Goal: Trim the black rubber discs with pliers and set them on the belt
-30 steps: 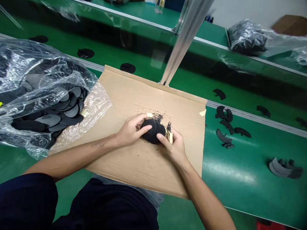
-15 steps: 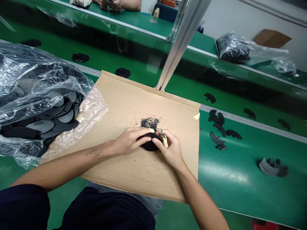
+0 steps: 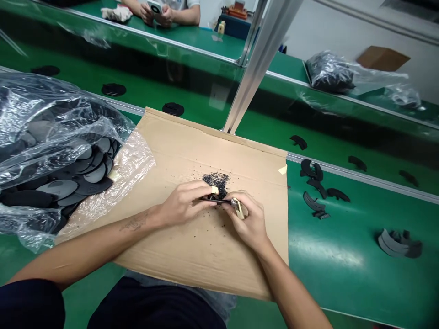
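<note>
Over the cardboard sheet (image 3: 192, 137), my left hand (image 3: 183, 201) is closed on the left side of a thin black disc (image 3: 216, 200), turned nearly edge-on. A pale yellow wrap covers one of its fingertips. My right hand (image 3: 249, 220) pinches the disc's right edge between thumb and fingers. That hand also keeps a small pair of nippers (image 3: 239, 209) with pale yellow handles in its grip; the jaws are hard to make out. Just beyond the disc lies a scatter of tiny black scraps (image 3: 219, 179) on the cardboard.
A clear plastic bag (image 3: 68, 114) of black discs (image 3: 58, 188) spreads at left. Curved black pieces (image 3: 312, 170) and a grey-black stack (image 3: 394, 243) lie on the green table (image 3: 336, 288) at right. A metal post (image 3: 254, 77) stands ahead. Across the bench, another person's hands (image 3: 161, 16) hold a phone.
The black disc has tilted from showing its face to nearly edge-on. My right hand has shifted slightly right and down with the nippers. The other person's phone has come into view.
</note>
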A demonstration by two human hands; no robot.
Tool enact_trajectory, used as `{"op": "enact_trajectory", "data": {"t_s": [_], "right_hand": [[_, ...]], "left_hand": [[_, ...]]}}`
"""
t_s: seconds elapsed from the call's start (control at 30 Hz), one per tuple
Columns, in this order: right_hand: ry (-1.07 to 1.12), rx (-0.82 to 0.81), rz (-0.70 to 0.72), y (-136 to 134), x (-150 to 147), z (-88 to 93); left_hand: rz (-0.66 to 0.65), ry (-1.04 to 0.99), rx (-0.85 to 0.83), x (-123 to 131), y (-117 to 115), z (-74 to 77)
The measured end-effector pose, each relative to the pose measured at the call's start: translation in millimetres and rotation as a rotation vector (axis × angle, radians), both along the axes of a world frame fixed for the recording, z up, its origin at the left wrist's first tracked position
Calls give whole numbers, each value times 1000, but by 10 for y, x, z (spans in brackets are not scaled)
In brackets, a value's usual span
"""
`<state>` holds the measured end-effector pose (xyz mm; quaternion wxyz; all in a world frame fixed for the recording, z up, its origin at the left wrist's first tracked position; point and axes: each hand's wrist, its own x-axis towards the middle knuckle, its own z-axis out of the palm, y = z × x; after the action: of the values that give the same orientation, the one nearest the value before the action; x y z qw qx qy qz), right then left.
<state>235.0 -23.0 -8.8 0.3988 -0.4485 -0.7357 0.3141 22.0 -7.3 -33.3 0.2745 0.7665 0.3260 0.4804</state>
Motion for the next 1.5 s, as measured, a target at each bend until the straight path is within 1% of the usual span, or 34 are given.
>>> {"op": "enact_trajectory", "data": {"t_s": [0.07,0.2,0.37,0.5,0.8,0.97,1.1,1.2,1.27,1.37,1.43,1.5], "right_hand": [[-13,42,4,-12,9,13],[27,91,16,-47,7,11],[82,147,73,-58,-5,-19],[67,147,73,-46,-7,-24],[58,150,78,-38,3,-47],[37,187,90,-33,5,-37],[58,171,89,-28,-8,-32],[88,137,77,-41,-21,-42],[108,125,69,-51,-28,-54],[142,133,58,-51,-29,-60],[152,130,63,-37,-19,-44],[138,106,82,-15,5,-11]], "left_hand": [[-17,-23,8,2,5,13],[-52,-68,-34,18,-6,40],[-120,-63,20,19,-24,74],[-92,-71,62,16,-30,95],[-35,-75,58,24,-39,100],[-58,-88,128,28,-20,62],[-40,-54,75,34,-34,97],[-30,-72,44,35,-42,110],[-54,-98,22,33,-43,89],[-89,-116,-60,31,-54,39],[-87,-133,-128,33,-66,18],[-77,-147,-149,31,-70,15]]}}
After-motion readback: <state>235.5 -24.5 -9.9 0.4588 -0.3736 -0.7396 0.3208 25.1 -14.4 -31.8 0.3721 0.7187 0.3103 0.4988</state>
